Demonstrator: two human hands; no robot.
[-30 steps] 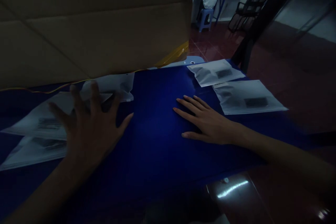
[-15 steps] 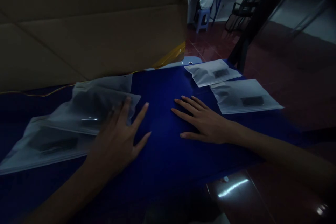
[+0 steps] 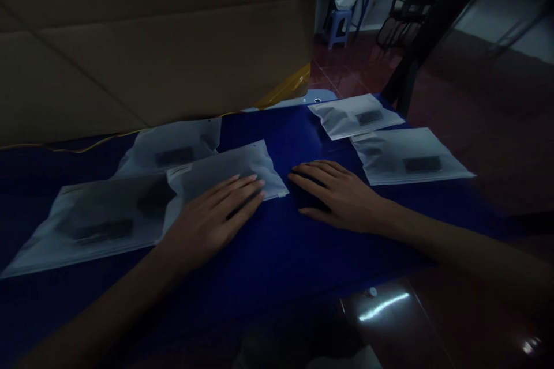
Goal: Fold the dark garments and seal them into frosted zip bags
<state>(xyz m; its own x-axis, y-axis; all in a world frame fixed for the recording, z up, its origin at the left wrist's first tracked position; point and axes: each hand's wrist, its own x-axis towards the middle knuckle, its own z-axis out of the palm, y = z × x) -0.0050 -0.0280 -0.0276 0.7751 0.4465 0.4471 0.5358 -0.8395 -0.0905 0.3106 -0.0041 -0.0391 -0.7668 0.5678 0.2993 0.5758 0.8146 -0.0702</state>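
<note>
My left hand (image 3: pixel 212 219) lies flat, fingers stretched out, on top of a frosted plastic bag (image 3: pixel 242 166) and holds nothing. That bag overlaps a second bag (image 3: pixel 104 230) at the left, and another bag (image 3: pixel 173 150) with a dark label lies behind them. My right hand (image 3: pixel 335 193) rests on the blue table surface (image 3: pixel 277 259), palm down, its fingers a little bent and apart, with nothing in it. Just beyond my right hand are two more frosted bags, one nearer (image 3: pixel 385 153) and one farther back (image 3: pixel 346 112).
A large cardboard box (image 3: pixel 173 63) rises behind the table at the left. A dark metal post (image 3: pixel 426 34) stands at the right back. Farther off, a person in a light top sits on a blue stool (image 3: pixel 340 26), near a black chair (image 3: pixel 400 17).
The bag under my left hand has shifted right toward the table's middle, uncovering the label of the bag behind. My right hand's fingers have bent slightly.
</note>
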